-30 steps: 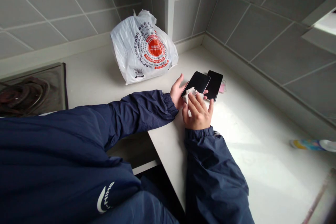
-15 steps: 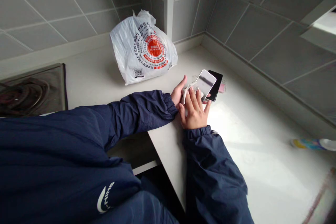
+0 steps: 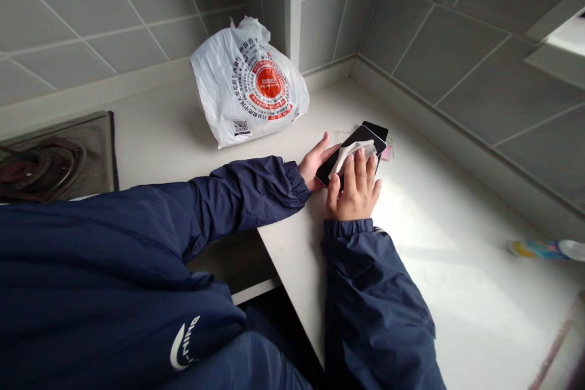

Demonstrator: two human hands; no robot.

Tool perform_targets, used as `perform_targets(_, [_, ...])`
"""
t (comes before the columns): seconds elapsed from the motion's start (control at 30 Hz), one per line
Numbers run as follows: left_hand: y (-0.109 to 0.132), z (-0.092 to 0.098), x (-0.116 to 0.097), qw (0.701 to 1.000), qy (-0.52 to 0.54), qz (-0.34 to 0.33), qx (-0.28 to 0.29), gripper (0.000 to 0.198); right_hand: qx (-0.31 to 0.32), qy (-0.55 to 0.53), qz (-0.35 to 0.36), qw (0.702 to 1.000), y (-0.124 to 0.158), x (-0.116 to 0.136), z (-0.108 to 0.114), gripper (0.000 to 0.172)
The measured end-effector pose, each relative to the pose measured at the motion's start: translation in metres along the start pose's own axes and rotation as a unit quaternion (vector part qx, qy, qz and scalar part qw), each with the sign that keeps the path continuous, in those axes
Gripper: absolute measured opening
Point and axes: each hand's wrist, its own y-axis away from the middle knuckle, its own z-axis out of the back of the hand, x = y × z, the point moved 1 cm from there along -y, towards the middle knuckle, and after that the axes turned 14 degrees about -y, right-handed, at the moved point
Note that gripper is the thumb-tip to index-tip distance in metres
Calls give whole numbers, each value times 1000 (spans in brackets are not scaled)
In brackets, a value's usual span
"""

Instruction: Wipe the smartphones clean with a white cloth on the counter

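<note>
My left hand (image 3: 313, 164) is closed around the near end of a smartphone (image 3: 325, 172), its thumb along the left side. The phone's dark glossy face is turned up and tilted. A crumpled white tissue (image 3: 345, 155) lies across that face. Pressing down on it are the fingers of my right hand (image 3: 353, 196), which holds the tissue against the glass towards the far end. Just beyond, a flat black rectangular object (image 3: 378, 130) rests on the counter, mostly covered by the phone. Beside it are a small pink item (image 3: 388, 151) and a clear, thin piece (image 3: 342, 134), too small to name.
A white plastic bag (image 3: 249, 82) with red and black print stands towards the back wall. On the left is a stove burner (image 3: 41, 161). A bottle (image 3: 543, 249) lies at the right of the pale countertop (image 3: 461, 311). Below the front edge, a cabinet space (image 3: 233, 262) stands open.
My right hand has slid the tissue from the phone's near end to its far end. The screen, bright with reflection before, now looks dark, and the phone is tilted differently. My left hand keeps its grip.
</note>
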Motion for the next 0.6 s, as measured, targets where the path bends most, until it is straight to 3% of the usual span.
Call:
perform_targets(0.27, [1, 5, -5, 998, 11, 30, -52, 74, -28, -53, 53, 997, 1, 1, 0, 36])
perform_targets(0.6, [-2, 0, -2, 998, 20, 50, -13, 75, -19, -35, 27, 999, 0, -8, 1, 43])
